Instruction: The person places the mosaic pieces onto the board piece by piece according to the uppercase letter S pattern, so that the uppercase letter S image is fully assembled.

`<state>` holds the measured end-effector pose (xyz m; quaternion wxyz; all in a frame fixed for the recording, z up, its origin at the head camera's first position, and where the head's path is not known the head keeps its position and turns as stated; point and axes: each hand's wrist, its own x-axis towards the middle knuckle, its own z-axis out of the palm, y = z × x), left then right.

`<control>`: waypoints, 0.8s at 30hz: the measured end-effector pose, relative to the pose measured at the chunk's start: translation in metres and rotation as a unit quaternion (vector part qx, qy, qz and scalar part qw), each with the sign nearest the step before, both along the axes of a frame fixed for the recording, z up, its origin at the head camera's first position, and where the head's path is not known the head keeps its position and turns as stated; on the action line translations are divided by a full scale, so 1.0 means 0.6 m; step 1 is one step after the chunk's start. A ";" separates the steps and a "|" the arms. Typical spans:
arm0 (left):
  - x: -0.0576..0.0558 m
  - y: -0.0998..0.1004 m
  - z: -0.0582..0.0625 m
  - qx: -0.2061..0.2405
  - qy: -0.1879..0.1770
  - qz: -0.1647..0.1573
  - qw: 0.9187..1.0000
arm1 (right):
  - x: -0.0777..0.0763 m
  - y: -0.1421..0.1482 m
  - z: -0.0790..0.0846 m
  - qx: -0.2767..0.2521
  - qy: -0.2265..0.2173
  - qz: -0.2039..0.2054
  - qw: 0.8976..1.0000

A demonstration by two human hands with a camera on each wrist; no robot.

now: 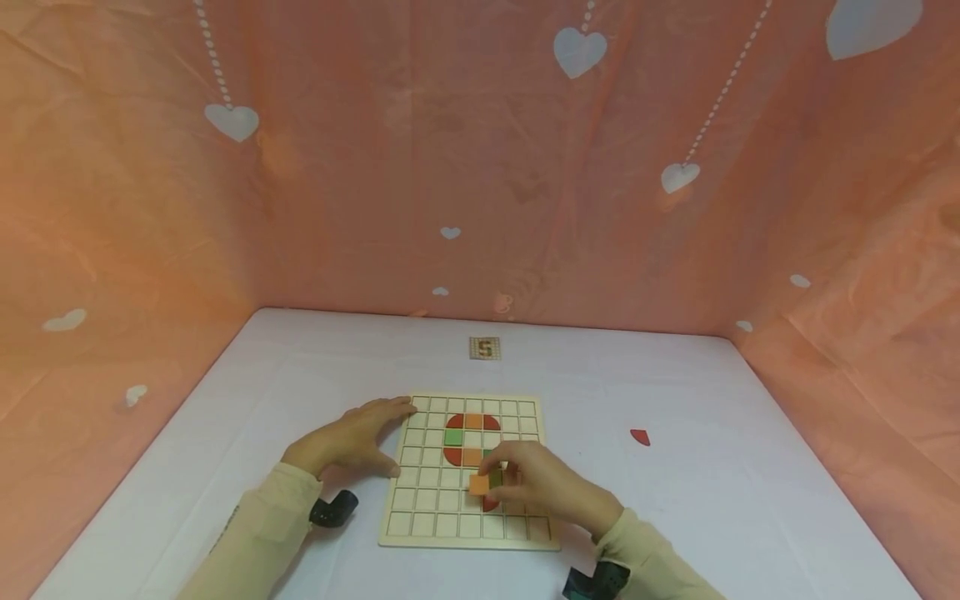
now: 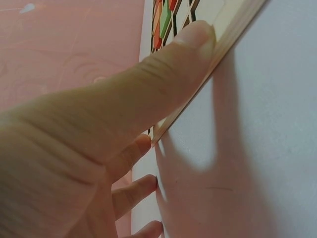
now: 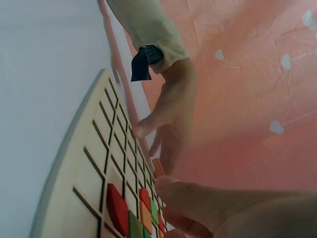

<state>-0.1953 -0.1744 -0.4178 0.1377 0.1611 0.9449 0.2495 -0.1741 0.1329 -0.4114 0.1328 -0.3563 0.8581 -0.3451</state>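
My right hand (image 1: pixel 543 483) pinches an orange square tile (image 1: pixel 478 485) between thumb and fingers, over the lower middle of a wooden grid board (image 1: pixel 423 500). Beside that tile, a red rounded piece (image 1: pixel 490 505) and an olive-green tile show partly behind the fingers. My left hand (image 1: pixel 352 437) is spread at the board's left side; its thumb (image 2: pixel 195 37) rests on the edge in the left wrist view. Farther up the grid lie red rounded pieces (image 1: pixel 455 422), orange square tiles (image 1: pixel 473 422) and a light green square tile (image 1: pixel 453 437). Part of the pattern is hidden by the right hand.
A small card (image 1: pixel 484 348) with a brown 5-like figure lies behind the board. Off to the right, a loose red rounded piece (image 1: pixel 640 437) sits on the white table (image 1: pixel 720 500). Orange cloth (image 1: pixel 480 167) with hearts encloses the back and sides.
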 end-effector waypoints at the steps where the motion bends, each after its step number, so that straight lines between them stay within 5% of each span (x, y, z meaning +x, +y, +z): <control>1: -0.001 0.000 0.000 -0.001 0.000 -0.001 1.000 | 0.001 -0.001 -0.002 0.002 0.000 0.001 1.000; 14: 0.000 0.003 0.004 -0.004 0.003 -0.003 1.000 | 0.011 -0.018 -0.011 0.067 0.077 0.019 0.995; 24: -0.002 0.001 0.000 -0.007 0.000 -0.003 1.000 | 0.020 -0.028 -0.018 0.095 0.070 -0.008 0.993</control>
